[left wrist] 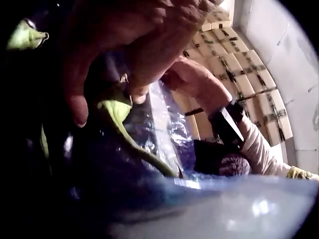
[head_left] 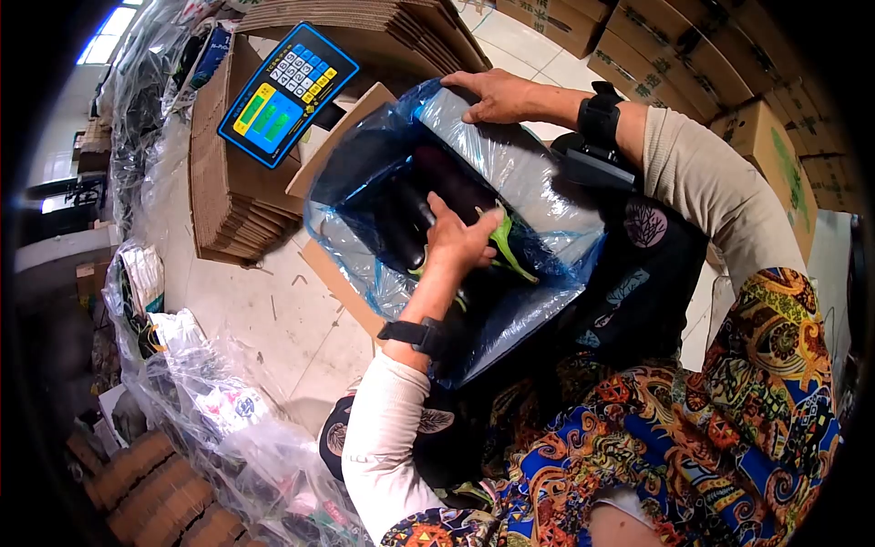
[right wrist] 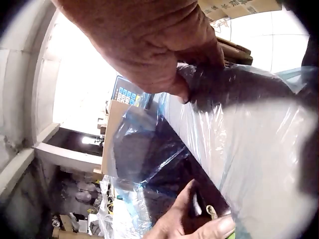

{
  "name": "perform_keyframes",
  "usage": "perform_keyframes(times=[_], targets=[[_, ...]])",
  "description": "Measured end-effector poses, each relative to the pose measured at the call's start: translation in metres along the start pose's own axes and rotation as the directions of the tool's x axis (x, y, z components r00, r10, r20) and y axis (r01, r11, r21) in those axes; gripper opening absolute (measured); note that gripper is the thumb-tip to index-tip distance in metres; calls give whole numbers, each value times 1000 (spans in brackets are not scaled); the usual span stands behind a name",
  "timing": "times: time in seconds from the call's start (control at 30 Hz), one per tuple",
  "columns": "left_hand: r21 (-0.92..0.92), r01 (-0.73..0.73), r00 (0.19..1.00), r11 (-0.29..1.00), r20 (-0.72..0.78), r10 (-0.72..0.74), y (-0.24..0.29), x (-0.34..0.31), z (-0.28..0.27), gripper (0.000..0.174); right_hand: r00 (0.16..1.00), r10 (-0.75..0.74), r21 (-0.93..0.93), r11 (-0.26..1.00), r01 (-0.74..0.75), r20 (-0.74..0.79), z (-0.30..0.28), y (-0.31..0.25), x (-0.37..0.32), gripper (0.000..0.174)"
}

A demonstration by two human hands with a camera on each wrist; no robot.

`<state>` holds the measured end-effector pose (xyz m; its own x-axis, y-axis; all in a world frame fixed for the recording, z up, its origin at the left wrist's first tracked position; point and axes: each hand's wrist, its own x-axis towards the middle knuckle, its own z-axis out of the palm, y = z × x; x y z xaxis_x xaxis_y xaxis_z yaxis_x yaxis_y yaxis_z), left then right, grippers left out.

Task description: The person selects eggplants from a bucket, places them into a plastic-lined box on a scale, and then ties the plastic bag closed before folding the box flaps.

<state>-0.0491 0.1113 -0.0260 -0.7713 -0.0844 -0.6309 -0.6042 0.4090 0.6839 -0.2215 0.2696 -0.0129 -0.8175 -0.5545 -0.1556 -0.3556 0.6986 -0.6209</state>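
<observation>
Dark eggplants (head_left: 402, 239) lie inside a blue plastic bag (head_left: 556, 248) that lines a cardboard box (head_left: 342, 287). My left hand (head_left: 458, 239) reaches into the bag, thumb and fingers spread around the capped end of an eggplant; its green stem (head_left: 504, 244) curves out beside them. The left wrist view shows the fingers of my left hand (left wrist: 134, 45) on both sides of a green cap (left wrist: 117, 109). At the bag's upper edge, my right hand (head_left: 503, 97) grips the plastic, thumb inward. In the right wrist view the fingers of my right hand (right wrist: 159, 55) partly hide behind the folded film (right wrist: 234, 84).
A blue-framed keypad display (head_left: 287, 94) stands beyond the box. Flattened cartons (head_left: 219, 196) are stacked around it. Closed cartons (head_left: 661, 50) fill the upper right. Clear plastic sheeting (head_left: 228, 401) covers goods along the left. Patterned clothing (head_left: 592, 447) and dark-clad legs are close to the box.
</observation>
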Motion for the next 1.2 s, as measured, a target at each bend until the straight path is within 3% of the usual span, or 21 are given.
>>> perform_keyframes(times=[0.13,0.17,0.27,0.47,0.6,0.67,0.7,0.77,0.8,0.83,0.87,0.9,1.0,1.07,1.17,1.2], targets=[[-82,-186,977,979,-120,175,-24,-1,25,112,999,35,37,999,-35,-2,-5,-9,-6,72],[61,-243,947,968,-201,251,-41,12,32,109,999,47,45,998,-47,1,-4,-9,-7,72],[159,-305,906,939,-256,338,-46,14,32,107,1000,26,34,999,-25,-5,-5,-12,-8,73],[118,-341,895,932,-262,361,-38,18,29,107,999,-3,52,999,5,-51,-4,-16,-9,72],[183,-241,951,953,-152,269,-32,19,20,110,999,-36,27,999,37,-35,-7,-21,-13,71],[229,-315,924,921,-148,353,-43,18,20,112,999,-31,76,997,32,-22,-7,-23,-19,70],[180,-341,900,923,-221,376,-45,10,22,94,999,-30,97,995,31,-18,-9,-23,-22,70],[272,-431,815,861,-294,500,-50,4,13,77,999,-12,64,998,9,53,-15,-23,-29,71],[321,-463,767,826,-323,555,-52,-2,5,70,999,-51,-39,998,50,-16,-13,-22,-33,71],[257,-390,826,884,-327,459,-26,-23,-12,55,991,-101,-142,986,88,-83,-11,-20,-38,71],[338,-388,789,857,-360,499,-29,-20,-23,52,976,-158,-246,962,119,-148,-10,-18,-40,71],[330,-361,812,872,-348,468,-29,-15,-35,52,952,-209,-313,940,134,-223,-11,-20,-41,64],[276,-251,885,928,-324,336,-24,-13,-42,57,905,-346,-314,912,263,-247,-20,-36,-44,53],[328,-231,901,916,-284,329,-31,-13,-39,62,921,-343,-211,929,304,-185,-19,-59,-49,36],[587,-196,863,785,-277,422,-28,-32,-26,76,898,-437,-49,899,434,-48,-13,-79,-60,21],[668,-199,851,717,-245,465,-30,-33,-23,82,929,-365,11,931,365,63,-8,-81,-61,20]])
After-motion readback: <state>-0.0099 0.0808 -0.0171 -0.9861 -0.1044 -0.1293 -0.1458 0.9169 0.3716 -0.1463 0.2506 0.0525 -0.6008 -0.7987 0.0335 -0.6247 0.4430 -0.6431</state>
